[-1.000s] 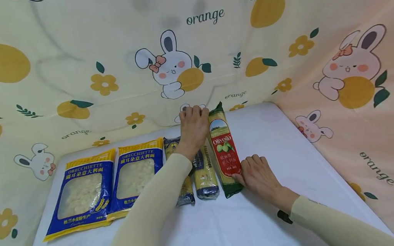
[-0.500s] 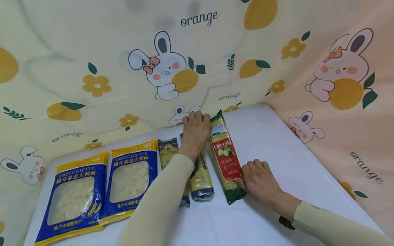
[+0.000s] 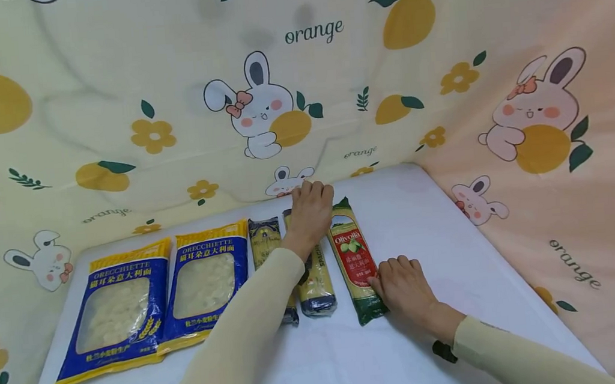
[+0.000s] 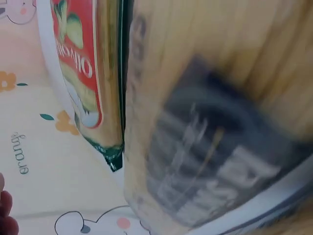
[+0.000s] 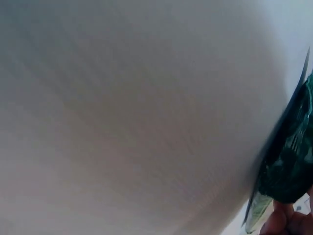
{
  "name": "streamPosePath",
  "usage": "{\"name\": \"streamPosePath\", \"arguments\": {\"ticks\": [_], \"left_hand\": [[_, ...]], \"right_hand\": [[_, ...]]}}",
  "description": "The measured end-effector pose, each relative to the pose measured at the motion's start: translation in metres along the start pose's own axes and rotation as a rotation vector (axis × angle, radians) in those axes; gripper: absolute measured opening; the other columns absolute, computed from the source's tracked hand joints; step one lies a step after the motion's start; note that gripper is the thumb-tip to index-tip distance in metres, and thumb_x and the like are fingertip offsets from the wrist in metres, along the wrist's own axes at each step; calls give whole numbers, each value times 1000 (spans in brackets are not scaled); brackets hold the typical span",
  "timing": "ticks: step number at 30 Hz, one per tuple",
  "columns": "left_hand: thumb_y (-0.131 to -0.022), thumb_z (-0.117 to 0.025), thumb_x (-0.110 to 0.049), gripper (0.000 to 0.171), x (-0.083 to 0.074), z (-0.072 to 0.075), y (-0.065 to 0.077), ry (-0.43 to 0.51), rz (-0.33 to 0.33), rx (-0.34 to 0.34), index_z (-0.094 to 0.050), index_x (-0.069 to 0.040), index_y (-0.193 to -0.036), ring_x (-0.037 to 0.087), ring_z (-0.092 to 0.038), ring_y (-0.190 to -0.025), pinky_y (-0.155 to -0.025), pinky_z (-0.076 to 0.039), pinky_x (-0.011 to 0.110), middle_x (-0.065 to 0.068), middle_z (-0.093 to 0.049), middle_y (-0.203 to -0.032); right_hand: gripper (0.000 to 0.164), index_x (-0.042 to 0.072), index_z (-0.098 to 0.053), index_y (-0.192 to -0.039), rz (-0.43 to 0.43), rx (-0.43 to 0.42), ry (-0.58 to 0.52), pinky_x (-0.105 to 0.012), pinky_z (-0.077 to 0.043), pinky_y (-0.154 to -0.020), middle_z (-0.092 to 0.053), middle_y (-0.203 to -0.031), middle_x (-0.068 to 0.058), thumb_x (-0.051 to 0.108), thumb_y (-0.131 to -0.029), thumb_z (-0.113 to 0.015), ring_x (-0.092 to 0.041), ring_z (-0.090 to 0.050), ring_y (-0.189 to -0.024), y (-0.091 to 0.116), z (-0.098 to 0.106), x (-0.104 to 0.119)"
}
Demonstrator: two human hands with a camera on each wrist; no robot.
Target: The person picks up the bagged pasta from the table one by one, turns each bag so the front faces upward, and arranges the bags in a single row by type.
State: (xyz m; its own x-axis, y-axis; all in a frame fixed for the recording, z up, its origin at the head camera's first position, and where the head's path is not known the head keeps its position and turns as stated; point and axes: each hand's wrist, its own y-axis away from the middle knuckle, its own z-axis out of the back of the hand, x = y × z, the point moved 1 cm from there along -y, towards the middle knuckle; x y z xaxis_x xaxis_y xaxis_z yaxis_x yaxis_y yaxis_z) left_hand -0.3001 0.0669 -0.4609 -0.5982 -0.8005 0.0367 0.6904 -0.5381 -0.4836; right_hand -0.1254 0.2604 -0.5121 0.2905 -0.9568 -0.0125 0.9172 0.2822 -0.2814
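Observation:
A green and gold spaghetti packet (image 3: 354,254) with a red label lies on the white table, slightly slanted. My right hand (image 3: 408,283) pinches its lower right edge, thumb on the front. In the right wrist view, fingers (image 5: 288,220) show at the packet's dark green end (image 5: 291,161). My left hand (image 3: 312,216) is beside the packet's top, fingers bent, over the upper part of a blue-ended spaghetti packet (image 3: 316,281). In the left wrist view, its fingertips (image 4: 7,215) are apart from the red-labelled packet's tip, and the blue-labelled packet (image 4: 220,147) fills much of the view.
Another slim pasta packet (image 3: 264,240) lies to the left, partly behind the left sleeve. Further left are two blue and yellow orecchiette bags (image 3: 113,313), side by side. A patterned cloth (image 3: 170,100) hangs behind the white table (image 3: 440,230) and along its right side.
The red-labelled packet's top end has come down and toward me. My left hand has shifted slightly down with it, while the right hand keeps its grip on the lower edge.

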Motion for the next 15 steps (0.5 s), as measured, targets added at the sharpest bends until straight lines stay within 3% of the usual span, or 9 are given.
{"name": "streamPosePath", "arguments": {"ticks": [4, 7, 10, 12, 15], "left_hand": [[-112, -42, -11, 21, -6, 3, 14, 34, -11, 28, -59, -6, -102, 29, -44, -91, -79, -32, 41, 12, -60, -103], [-112, -47, -18, 22, -8, 8, 32, 40, 10, 127, -64, -4, -109, 32, -53, -102, -84, -43, 43, 14, -63, -111], [-110, -54, -28, 31, -9, 13, 54, 50, 43, 301, -65, -5, -128, 35, -55, -123, -98, -50, 52, 15, -63, -130], [-109, -56, -35, 42, -8, 17, 69, 73, 69, 432, -62, -7, -140, 37, -50, -137, -109, -46, 59, 15, -59, -144], [-110, -51, -47, 57, -7, 25, 92, 139, 101, 608, -50, -12, -156, 37, -40, -152, -119, -35, 65, 13, -46, -162]], "right_hand": [[40, 5, -61, -94, -33, 38, -26, -45, -44, -76, -55, -79, -5, 43, -97, -75, -26, -51, -80, -2, 1, -1], [56, 0, -65, -121, -2, 55, -50, -56, -49, -99, -67, -111, -16, 49, -96, -75, -35, -60, -108, -2, 2, 0], [77, -2, -51, -151, 56, 137, -106, -65, -37, -117, -53, -152, -22, 53, -100, -68, -42, -49, -142, -1, -1, 5], [82, -2, -40, -160, 81, 217, -143, -66, -29, -123, -39, -166, -22, 53, -103, -62, -42, -37, -154, -1, -4, 8], [83, -2, -31, -164, 85, 304, -174, -64, -23, -126, -27, -173, -19, 54, -106, -54, -40, -25, -160, -2, -9, 11]]}}
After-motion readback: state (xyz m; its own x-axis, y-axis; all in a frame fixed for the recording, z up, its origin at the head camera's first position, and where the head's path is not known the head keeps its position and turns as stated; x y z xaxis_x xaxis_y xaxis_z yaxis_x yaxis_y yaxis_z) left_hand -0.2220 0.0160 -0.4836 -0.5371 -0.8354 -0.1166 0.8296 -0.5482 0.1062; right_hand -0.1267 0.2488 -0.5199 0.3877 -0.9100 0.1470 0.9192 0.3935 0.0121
